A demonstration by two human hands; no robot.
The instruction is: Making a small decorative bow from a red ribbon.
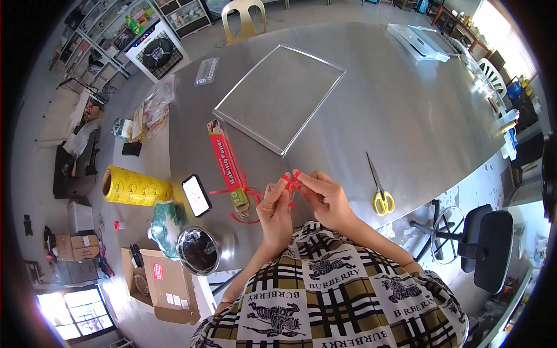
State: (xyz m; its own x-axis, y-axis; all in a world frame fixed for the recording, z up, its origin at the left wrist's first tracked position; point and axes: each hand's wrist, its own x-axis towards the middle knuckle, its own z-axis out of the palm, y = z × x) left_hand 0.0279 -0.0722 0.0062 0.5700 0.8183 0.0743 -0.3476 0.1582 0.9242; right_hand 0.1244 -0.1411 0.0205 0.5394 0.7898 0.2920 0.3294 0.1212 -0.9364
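Observation:
Close to my body, above the steel table's near edge, my left hand (276, 201) and my right hand (324, 193) meet. Between the fingertips of both is a thin red ribbon (292, 183), crossed or looped in the middle, with a short end hanging below. Left of my hands lies a red and green baking paper box (228, 163), its near end open. More red ribbon pieces (248, 190) rest across and beside that box. To my right, yellow-handled scissors (381, 191) lie on the metal with their blades pointing away from me.
A metal baking tray (283, 95) sits mid-table, a clear plastic container (206, 71) beyond its left side. At left are a phone (196, 195), a yellow film roll (138, 185), a film-covered bowl (199, 251) and a cardboard box (167, 282). A black chair (487, 248) stands right.

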